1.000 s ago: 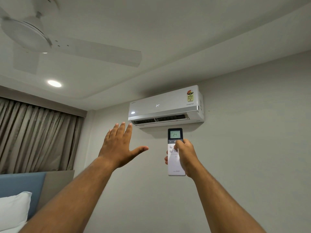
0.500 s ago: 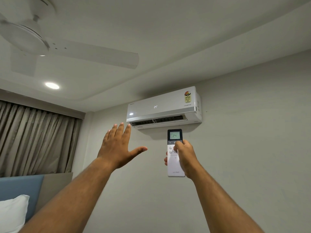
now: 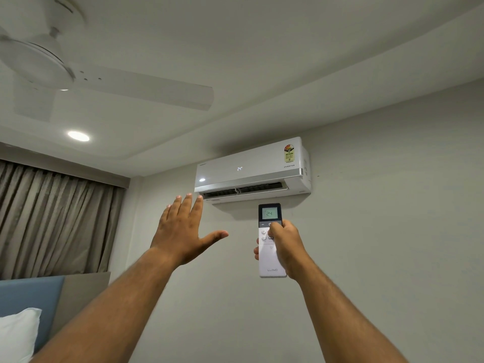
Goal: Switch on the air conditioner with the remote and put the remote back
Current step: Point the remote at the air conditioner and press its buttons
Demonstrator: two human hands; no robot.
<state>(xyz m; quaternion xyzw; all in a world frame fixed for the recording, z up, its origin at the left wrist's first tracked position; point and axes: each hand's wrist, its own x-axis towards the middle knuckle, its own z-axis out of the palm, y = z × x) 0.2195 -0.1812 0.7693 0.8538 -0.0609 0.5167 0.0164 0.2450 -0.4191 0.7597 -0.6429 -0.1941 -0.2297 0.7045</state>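
A white air conditioner (image 3: 251, 169) hangs high on the wall, its front showing 24 and its lower flap open. My right hand (image 3: 286, 247) grips a white remote (image 3: 269, 258) upright just below the unit, with the thumb on the buttons under its lit screen, which reads 24. My left hand (image 3: 183, 231) is raised flat with fingers spread, palm toward the unit's left end, and holds nothing.
A white ceiling fan (image 3: 78, 74) spreads across the upper left, beside a lit ceiling spot (image 3: 78, 136). Grey curtains (image 3: 52, 218) cover the left wall. A blue headboard (image 3: 31, 297) and a white pillow (image 3: 15, 334) sit at the lower left.
Both hands hold almost the same pose. The view has tilted slightly upward, so the air conditioner and my hands sit a little lower in the frame.
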